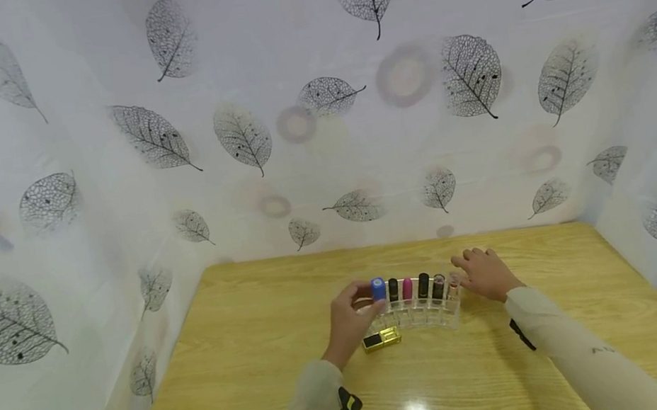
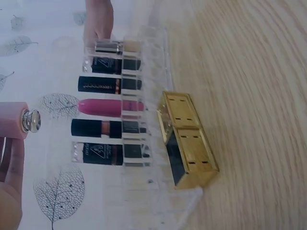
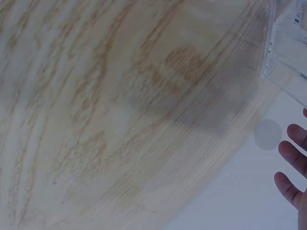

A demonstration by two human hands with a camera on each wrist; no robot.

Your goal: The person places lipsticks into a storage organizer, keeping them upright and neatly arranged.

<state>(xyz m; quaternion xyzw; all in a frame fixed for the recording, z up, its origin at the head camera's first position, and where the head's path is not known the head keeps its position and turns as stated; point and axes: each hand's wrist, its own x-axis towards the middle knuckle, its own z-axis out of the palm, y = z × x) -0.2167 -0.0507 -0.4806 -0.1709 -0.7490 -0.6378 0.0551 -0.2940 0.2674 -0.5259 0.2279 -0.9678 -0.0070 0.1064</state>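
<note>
My left hand [image 1: 347, 320] grips a small tube [image 1: 378, 289] near the left end of a clear lipstick rack [image 1: 426, 313]. The tube looks blue from the head; in the left wrist view a pink tube [image 2: 12, 120] with a silver knob-like end is in the fingers. Several lipsticks stand upright in the rack, among them a bright pink one [image 2: 100, 108] and a black one [image 2: 98, 85]. At the rack's right end is my right hand [image 1: 486, 274], its fingers spread and its fingertips right at the end lipstick [image 2: 109, 47].
A gold lipstick case [image 1: 382, 338] with a black panel lies in front of the rack's left part. Everything rests on a wood-grain table [image 1: 254, 389]. Leaf-print sheeting [image 1: 322, 163] hangs behind the table and along both sides.
</note>
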